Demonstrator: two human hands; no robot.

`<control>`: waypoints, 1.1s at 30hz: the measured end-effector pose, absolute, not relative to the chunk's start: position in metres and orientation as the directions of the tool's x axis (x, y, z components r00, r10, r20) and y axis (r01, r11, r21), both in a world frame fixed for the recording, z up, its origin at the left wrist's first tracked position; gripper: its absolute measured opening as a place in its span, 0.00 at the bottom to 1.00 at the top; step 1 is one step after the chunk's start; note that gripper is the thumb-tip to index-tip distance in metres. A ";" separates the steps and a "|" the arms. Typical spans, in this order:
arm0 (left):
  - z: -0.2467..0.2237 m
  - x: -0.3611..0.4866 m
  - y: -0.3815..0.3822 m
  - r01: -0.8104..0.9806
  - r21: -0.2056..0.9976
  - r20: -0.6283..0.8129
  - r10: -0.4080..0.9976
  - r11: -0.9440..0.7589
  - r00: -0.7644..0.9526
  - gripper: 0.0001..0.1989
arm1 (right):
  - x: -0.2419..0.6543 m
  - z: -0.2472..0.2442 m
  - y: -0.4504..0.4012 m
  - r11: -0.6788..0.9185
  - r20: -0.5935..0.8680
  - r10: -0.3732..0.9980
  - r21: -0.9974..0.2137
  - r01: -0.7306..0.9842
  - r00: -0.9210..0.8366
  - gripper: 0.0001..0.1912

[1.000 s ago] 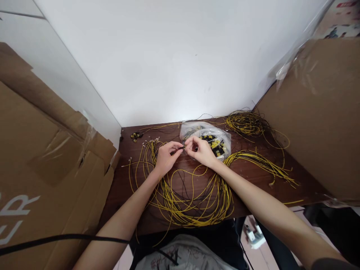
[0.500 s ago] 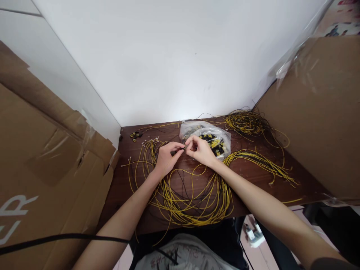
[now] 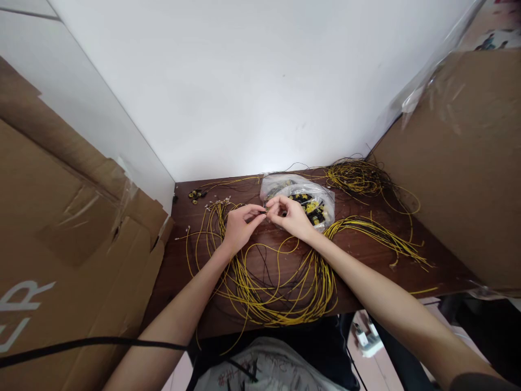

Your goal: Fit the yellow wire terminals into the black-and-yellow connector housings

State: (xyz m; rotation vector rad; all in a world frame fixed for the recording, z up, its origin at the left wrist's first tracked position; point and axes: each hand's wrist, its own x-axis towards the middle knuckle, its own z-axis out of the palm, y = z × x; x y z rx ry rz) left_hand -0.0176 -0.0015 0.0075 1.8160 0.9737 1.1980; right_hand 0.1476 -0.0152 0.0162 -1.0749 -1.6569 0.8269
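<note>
My left hand (image 3: 241, 225) pinches a small black part (image 3: 262, 212) between thumb and fingertips; its exact kind is too small to tell. Fingertip to fingertip with it, my right hand (image 3: 293, 218) is closed in a pinch at the other end of that part, and what it grips is hidden. Just behind the right hand lies a clear plastic bag (image 3: 330, 198) holding black and yellow pieces. A large loop of yellow and black wires (image 3: 280, 317) spreads on the dark wooden table (image 3: 362, 288) beneath both forearms.
Cardboard boxes wall in the left (image 3: 73, 217) and right (image 3: 451, 163) sides, with a white wall (image 3: 260, 87) behind. A tangled wire coil (image 3: 354, 176) sits back right. Several small black and yellow pieces (image 3: 196, 195) lie back left. A black cable (image 3: 93, 342) crosses low left.
Both hands stay nearly in place, meeting at their fingertips. My left hand has shifted very slightly left, and the finger positions differ a little.
</note>
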 end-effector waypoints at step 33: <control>0.008 -0.018 0.000 0.092 0.940 0.303 0.928 -0.328 0.215 0.08 | 0.150 0.027 -0.018 0.412 0.414 0.904 -0.773 0.483 -0.108 0.05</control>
